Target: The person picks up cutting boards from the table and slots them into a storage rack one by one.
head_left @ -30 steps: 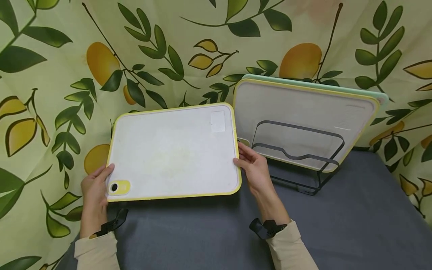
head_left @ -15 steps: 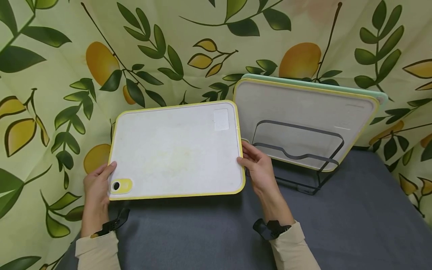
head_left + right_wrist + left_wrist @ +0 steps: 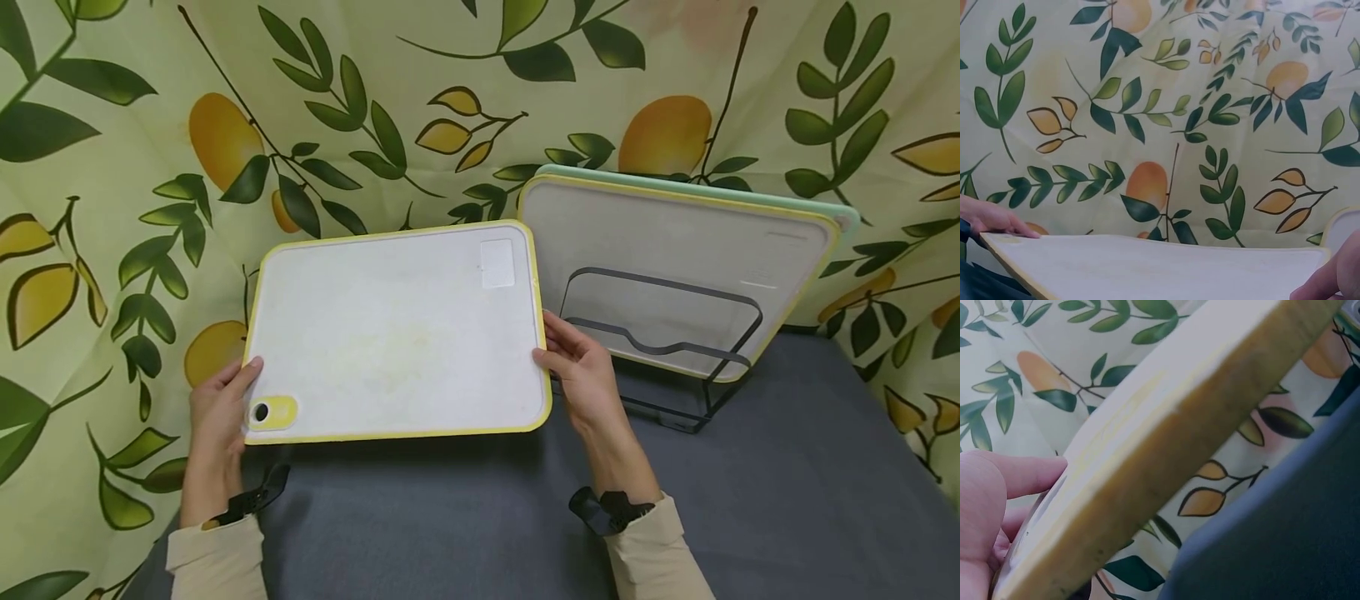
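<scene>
A white cutting board (image 3: 397, 333) with a yellow rim is held up in front of me, tilted, its underside above the table. My left hand (image 3: 217, 412) grips its lower left edge beside a yellow corner patch with a dark hole. On the right edge my right hand (image 3: 588, 379) pinches the board, thumb on the face and fingers behind. In the left wrist view the board's thick yellow edge (image 3: 1141, 469) crosses the picture, with the left thumb (image 3: 1035, 474) on its face. The right wrist view shows the board's face (image 3: 1160, 269) between both hands.
A black wire rack (image 3: 667, 346) stands to the right on the grey table (image 3: 817, 483). It holds a second yellow-rimmed board (image 3: 675, 233), with a mint-green board (image 3: 847, 218) behind. A leaf-and-fruit patterned cloth (image 3: 465, 83) hangs at the back and left.
The board in my hands has drifted slightly right and up, both hands moving along with it. The grip looks the same, and the rack and its boards stay in place.
</scene>
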Available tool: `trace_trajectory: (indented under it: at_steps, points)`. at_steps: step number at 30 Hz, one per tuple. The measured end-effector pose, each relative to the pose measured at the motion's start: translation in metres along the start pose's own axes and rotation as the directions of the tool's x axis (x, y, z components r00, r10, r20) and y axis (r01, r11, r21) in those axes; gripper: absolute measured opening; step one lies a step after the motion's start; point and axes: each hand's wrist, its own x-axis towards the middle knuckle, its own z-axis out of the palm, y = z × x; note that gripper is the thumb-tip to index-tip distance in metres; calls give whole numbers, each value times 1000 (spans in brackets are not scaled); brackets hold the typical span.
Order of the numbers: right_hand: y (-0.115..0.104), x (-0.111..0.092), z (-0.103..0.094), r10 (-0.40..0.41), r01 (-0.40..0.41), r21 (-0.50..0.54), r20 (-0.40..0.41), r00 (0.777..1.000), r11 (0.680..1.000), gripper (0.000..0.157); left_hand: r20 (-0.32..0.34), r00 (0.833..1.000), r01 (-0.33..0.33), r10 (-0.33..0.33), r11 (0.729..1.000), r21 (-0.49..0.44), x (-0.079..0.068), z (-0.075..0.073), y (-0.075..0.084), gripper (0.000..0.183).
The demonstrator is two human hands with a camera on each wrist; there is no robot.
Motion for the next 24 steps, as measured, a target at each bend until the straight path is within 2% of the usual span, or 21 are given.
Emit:
trace_trajectory:
  at_steps: [12,18,24]
  points:
    - [-4,-3,-6,-45,45,22,5,999,999,60,48,998,-30,32,999,-46,-3,3,2,41]
    - [-5,-4,-9,-47,47,9,7,999,999,61,72,996,-56,57,998,-21,-5,3,3,27]
    - [-7,-5,-10,-54,53,19,19,998,998,61,64,996,-66,67,997,-26,-5,4,4,22]
